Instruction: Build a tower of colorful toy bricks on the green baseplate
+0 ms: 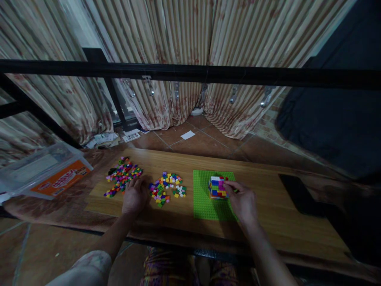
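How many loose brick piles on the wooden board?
2. The left pile lies by the left hand; the middle pile lies between that hand and the green baseplate.

Left part of board blocked by 2 brick piles: left pile, right pile. Near end of gap between them filled by left hand. Bare wood offered between right pile and plate. Plate's middle taken by build, approach from right barred by right hand. Passage offered between right hand and black slab. Space above far edge crossed by rail, 6 hooks hung below.
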Demonstrator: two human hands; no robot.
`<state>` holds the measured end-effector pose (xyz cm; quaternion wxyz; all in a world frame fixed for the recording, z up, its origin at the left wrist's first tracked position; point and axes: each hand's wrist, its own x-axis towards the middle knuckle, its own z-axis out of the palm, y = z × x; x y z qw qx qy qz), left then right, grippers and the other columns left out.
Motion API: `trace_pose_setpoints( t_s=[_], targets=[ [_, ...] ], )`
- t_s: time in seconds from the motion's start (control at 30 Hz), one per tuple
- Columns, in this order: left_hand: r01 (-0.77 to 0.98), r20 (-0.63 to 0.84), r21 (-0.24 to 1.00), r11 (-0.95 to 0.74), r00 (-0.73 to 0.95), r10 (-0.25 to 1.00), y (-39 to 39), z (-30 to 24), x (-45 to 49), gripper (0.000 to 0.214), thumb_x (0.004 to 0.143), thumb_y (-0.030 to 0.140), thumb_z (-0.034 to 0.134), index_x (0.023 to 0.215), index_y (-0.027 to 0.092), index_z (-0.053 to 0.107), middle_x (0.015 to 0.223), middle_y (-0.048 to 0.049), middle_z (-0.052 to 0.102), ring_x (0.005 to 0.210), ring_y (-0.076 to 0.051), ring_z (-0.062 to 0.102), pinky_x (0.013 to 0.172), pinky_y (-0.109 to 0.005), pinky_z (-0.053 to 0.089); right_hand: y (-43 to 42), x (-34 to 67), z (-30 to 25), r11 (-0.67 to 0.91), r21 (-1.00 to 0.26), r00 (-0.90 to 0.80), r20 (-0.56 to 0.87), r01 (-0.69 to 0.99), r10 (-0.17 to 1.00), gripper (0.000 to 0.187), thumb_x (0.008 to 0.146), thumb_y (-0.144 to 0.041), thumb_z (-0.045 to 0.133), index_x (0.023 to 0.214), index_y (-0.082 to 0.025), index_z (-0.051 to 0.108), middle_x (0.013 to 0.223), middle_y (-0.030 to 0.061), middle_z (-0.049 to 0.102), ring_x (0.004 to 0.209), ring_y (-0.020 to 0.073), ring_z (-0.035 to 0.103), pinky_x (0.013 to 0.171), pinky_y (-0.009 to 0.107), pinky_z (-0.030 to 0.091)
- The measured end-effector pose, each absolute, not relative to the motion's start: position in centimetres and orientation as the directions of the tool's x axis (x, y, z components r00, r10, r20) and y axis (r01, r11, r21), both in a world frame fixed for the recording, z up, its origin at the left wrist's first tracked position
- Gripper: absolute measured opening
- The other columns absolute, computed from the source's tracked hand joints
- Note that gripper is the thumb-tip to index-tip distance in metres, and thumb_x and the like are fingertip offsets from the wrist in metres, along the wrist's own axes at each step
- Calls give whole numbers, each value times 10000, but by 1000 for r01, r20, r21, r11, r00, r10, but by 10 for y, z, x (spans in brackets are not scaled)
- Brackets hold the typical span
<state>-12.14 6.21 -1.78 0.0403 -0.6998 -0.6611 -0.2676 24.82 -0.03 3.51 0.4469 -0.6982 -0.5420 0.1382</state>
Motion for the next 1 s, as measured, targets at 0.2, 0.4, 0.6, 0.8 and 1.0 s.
trace_pose_setpoints(
  t_s=[0.2, 0.4, 0.6, 0.8, 1.0],
  targets=[
    [941, 435, 315, -120, -31, 900, 61, -18, -120, 307, 844, 189, 411, 1051, 173, 638, 1087, -97, 639, 1003, -264, 558, 917, -388, 463, -1, 249, 38, -3, -756, 346, 295, 655, 891, 350, 836, -461, 516, 891, -197, 740, 918, 85, 726, 789, 211, 645, 731, 336, 472],
    [944, 444, 306, -124, -27, 896, 61, -18, -119, 320, 838, 168, 408, 1057, 155, 642, 1085, -103, 644, 991, -272, 552, 918, -400, 465, -2, 254, 37, -37, -780, 391, 270, 624, 880, 352, 815, -446, 529, 931, -185, 735, 920, 92, 737, 756, 209, 655, 709, 337, 485],
    [942, 452, 311, -128, -28, 891, 62, -20, -120, 297, 839, 182, 414, 1030, 155, 641, 1078, -115, 641, 985, -270, 556, 911, -402, 471, 2, 254, 31, -81, -893, 538, 192, 442, 821, 368, 749, -458, 603, 927, -158, 722, 909, 108, 729, 744, 209, 653, 703, 353, 504],
    [941, 448, 314, -129, -27, 894, 61, -20, -120, 311, 830, 175, 410, 1041, 162, 638, 1086, -115, 638, 1002, -270, 555, 921, -408, 467, 9, 254, 21, -129, -962, 578, 35, 241, 815, 475, 658, -466, 696, 1027, -168, 694, 1020, 105, 717, 886, 235, 663, 836, 415, 498],
    [935, 447, 328, -131, -32, 894, 62, -20, -120, 304, 830, 185, 410, 1027, 162, 640, 1068, -119, 638, 999, -272, 561, 921, -412, 463, 10, 251, 18, -103, -976, 564, 23, 190, 825, 444, 651, -459, 706, 1001, -185, 699, 987, 82, 725, 885, 231, 666, 848, 418, 506]
  ],
)
